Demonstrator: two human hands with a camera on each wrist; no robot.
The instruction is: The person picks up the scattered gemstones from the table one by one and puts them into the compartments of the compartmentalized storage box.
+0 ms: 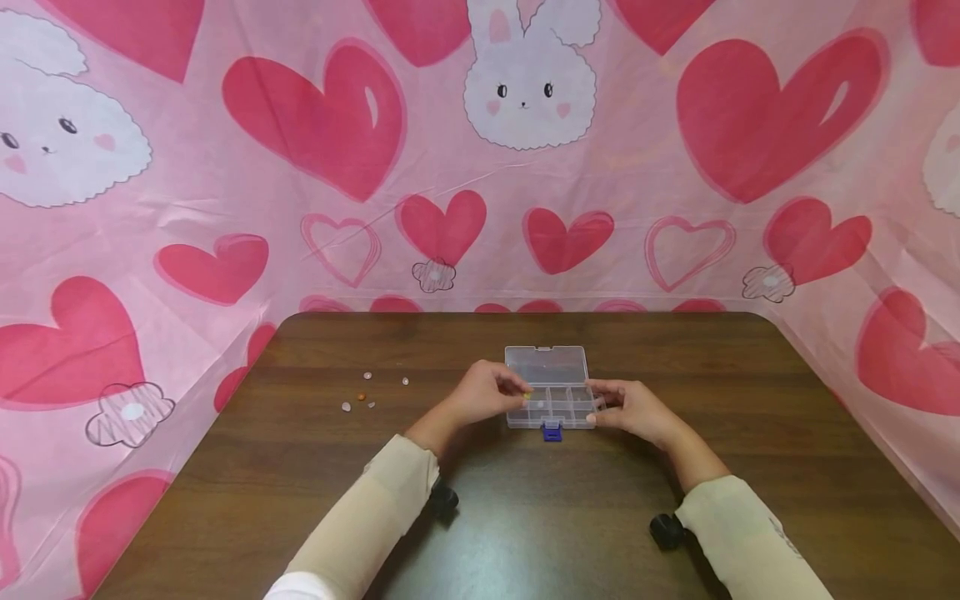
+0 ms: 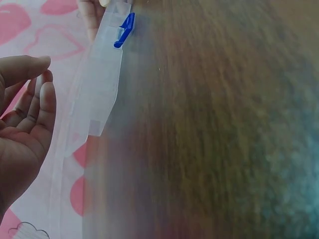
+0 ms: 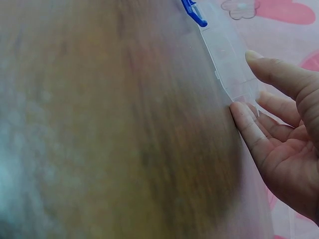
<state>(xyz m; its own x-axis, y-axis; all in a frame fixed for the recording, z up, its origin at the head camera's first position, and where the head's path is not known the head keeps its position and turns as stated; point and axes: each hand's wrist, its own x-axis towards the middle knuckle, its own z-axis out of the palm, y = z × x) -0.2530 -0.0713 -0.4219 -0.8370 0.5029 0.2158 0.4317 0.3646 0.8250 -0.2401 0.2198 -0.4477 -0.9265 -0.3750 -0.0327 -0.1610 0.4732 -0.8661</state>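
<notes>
A clear plastic compartment box (image 1: 551, 422) stands on the table with its lid (image 1: 546, 365) raised at the back and a blue latch (image 1: 552, 433) hanging at the front. Over the left compartments, my left hand (image 1: 486, 392) pinches a small yellow piece (image 1: 528, 395) at its fingertips; in the left wrist view the thumb (image 2: 37, 63) and forefinger meet, hiding it. My right hand (image 1: 633, 412) holds the box's right end, thumb at the front corner and fingers farther back. A small whitish piece (image 1: 540, 404) lies in a left compartment.
Left of the box, several small pieces lie scattered on the brown table (image 1: 480, 517), among them an orange one (image 1: 362, 397) and a whitish one (image 1: 346, 407). A pink cloth with hearts and rabbits (image 1: 442, 150) hangs behind and beside the table.
</notes>
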